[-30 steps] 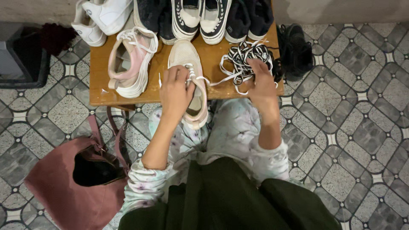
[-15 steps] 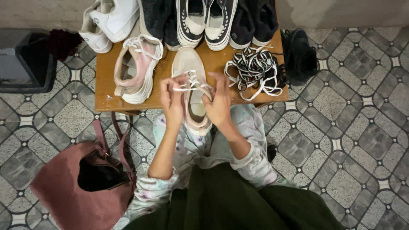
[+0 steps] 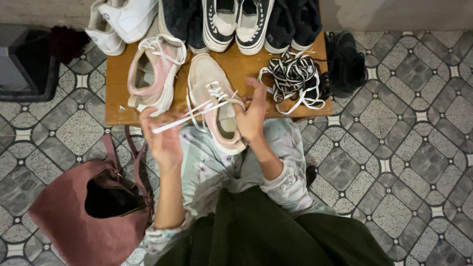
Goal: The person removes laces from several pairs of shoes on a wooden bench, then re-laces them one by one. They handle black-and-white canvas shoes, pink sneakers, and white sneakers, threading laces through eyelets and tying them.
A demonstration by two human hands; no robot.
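Head view, looking straight down — a person sits at a low wooden tabletop point(image 3: 118, 106) with a beige sneaker point(image 3: 217, 106) half on its front edge, heel end hanging over onto the lap. Left hand point(image 3: 165, 138) is clenched on a white lace point(image 3: 189, 116), pulling it out taut to the left, away from the shoe. Right hand point(image 3: 252, 116) grips the sneaker's right side near the eyelets, thumb up by the tongue, fingers wrapped on the upper. Lace runs from the left hand back to the eyelet area — partly threaded, loose ends crossing over the tongue.

Just left of it on the tabletop lies a pink-and-white sneaker point(image 3: 153, 74), laces loose. Right of the beige shoe, a tangled heap of black-and-white laces point(image 3: 294, 79), near the right hand but not touching. Along the back edge: white sneakers point(image 3: 123, 19), dark shoes, a black-and-white pair point(image 3: 239, 22). A black shoe point(image 3: 347, 61) sits on the patterned tile floor point(image 3: 419, 148) beside the tabletop. A pink bag point(image 3: 81, 216), open, stands on the floor by the left elbow.
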